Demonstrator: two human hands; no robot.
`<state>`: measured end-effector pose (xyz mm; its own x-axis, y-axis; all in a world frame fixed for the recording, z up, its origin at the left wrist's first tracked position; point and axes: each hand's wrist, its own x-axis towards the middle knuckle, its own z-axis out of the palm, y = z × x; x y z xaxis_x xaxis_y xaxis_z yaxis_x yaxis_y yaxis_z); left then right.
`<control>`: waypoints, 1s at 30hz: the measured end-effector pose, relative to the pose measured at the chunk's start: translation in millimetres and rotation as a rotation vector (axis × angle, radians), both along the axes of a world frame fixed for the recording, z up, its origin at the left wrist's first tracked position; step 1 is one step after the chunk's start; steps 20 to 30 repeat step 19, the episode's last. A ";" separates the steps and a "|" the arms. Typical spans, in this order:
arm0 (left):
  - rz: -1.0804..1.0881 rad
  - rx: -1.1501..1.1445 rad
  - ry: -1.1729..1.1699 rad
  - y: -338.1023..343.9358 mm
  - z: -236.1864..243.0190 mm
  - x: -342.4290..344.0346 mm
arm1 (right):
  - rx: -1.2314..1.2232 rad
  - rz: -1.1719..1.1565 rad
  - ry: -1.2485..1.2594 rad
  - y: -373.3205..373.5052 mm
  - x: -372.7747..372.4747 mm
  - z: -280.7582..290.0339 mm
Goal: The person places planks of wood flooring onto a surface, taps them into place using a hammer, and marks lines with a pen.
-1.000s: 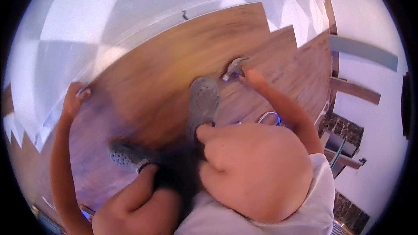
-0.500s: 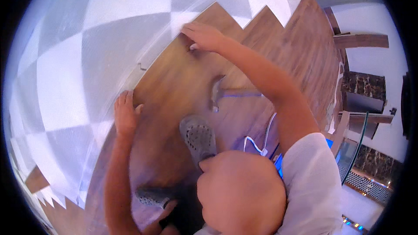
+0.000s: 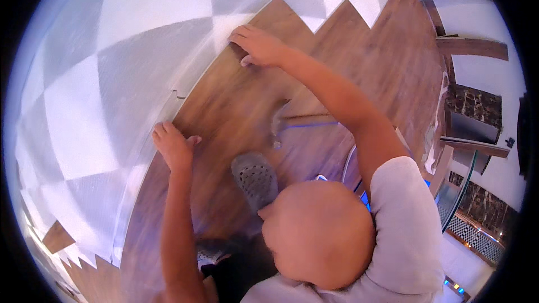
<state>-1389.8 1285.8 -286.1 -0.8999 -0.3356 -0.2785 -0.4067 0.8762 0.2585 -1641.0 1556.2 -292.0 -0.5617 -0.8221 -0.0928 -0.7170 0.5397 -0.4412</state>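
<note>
A brown wood-look floor plank (image 3: 224, 81) lies along the stepped edge of the laid floor, beside a pale checkered underlay (image 3: 140, 50). My right hand (image 3: 255, 46) grips its long outer edge farther away, fingers curled over the rim and thumb on top. Nearer me, my left hand (image 3: 175, 146) has its fingers hooked over the same edge, its thumb apart on the wood. The fingertips' undersides are hidden. A hammer (image 3: 277, 126) rests on the planks between my right forearm and a grey perforated clog (image 3: 255, 178) on my foot.
My bent knee (image 3: 320, 235) covers the lower middle. A white cable (image 3: 349, 163) lies beside it. At the right are loose boards (image 3: 471, 46), a dark marbled panel (image 3: 474, 104) and a glass edge (image 3: 465, 185). More zigzag plank ends (image 3: 92, 272) show at the lower left.
My left hand has shifted slightly right along the plank's edge, its forearm swinging inward. My right hand stays at the edge. The view has moved a little.
</note>
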 end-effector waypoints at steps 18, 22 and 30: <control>-0.068 -0.055 0.085 17.2 -18.2 29.6 | 0.074 -0.063 0.171 4.9 54.0 -17.8; -0.038 -0.090 0.075 -0.7 -15.3 39.3 | 0.102 -0.096 0.167 2.1 56.3 -23.5; -0.038 -0.090 0.075 -0.7 -15.3 39.3 | 0.102 -0.096 0.167 2.1 56.3 -23.5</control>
